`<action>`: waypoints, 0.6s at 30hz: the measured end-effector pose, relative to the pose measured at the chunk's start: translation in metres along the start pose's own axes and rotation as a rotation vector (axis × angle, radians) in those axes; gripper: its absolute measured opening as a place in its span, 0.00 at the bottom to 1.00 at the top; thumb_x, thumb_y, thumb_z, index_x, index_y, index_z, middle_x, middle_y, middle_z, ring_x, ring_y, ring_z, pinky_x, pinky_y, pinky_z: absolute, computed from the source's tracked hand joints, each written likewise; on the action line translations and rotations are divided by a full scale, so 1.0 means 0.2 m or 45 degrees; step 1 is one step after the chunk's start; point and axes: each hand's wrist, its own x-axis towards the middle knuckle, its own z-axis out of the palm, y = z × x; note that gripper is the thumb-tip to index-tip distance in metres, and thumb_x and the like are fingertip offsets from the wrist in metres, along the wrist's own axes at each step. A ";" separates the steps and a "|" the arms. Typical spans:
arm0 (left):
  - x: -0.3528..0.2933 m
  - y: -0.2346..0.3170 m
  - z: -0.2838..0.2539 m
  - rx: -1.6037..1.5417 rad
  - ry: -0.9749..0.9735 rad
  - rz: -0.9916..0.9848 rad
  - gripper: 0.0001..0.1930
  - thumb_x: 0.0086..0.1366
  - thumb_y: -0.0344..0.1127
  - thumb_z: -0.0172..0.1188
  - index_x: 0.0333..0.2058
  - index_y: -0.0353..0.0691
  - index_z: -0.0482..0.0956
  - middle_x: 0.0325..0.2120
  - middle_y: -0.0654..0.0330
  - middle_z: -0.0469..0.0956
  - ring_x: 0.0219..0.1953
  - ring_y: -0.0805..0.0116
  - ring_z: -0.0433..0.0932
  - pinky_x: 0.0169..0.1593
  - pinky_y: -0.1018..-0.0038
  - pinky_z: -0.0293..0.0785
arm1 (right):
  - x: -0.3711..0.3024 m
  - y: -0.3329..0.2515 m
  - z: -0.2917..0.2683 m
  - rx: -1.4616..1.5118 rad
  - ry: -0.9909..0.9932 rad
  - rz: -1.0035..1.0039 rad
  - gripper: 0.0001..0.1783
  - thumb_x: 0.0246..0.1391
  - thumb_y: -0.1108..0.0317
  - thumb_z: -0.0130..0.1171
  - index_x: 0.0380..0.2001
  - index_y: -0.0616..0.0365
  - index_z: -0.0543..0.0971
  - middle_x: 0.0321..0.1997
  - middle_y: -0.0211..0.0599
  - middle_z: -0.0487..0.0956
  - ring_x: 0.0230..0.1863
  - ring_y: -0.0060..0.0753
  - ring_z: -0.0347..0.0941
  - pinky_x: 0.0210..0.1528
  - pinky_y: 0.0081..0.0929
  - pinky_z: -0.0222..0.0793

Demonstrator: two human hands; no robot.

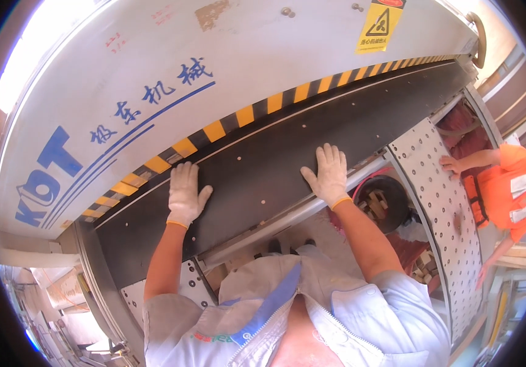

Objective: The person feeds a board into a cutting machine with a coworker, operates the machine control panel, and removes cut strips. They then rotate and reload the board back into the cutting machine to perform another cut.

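Both my hands wear pale work gloves and rest on the long dark bed (pixel 263 165) of a large white machine. My left hand (pixel 186 192) lies near the bed's far edge, fingers spread apart, its tips by the black-and-yellow striped strip (pixel 214 131). Farther right, my right hand (pixel 329 175) is flat with thumb and fingers apart, close to the bed's near edge. Neither hand holds anything. The machine's white housing (pixel 153 37) rises just beyond the striped strip, with a yellow warning label (pixel 381 25) at upper right.
A perforated white side table (pixel 440 202) extends at right, where a co-worker in orange (pixel 511 189) reaches a hand toward it. Below the bed's right part stands a black bucket (pixel 391 202) with wood offcuts. More small wood pieces (pixel 425 267) lie under the side table. A metal rail (pixel 287 215) runs along the near edge.
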 end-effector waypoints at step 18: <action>0.53 0.20 0.24 -0.040 -0.157 -0.435 0.42 0.78 0.72 0.64 0.67 0.34 0.85 0.72 0.37 0.82 0.79 0.37 0.75 0.81 0.42 0.65 | 0.00 0.00 -0.06 -0.016 -0.026 -0.059 0.52 0.66 0.37 0.75 0.77 0.68 0.75 0.83 0.63 0.72 0.86 0.70 0.63 0.90 0.65 0.51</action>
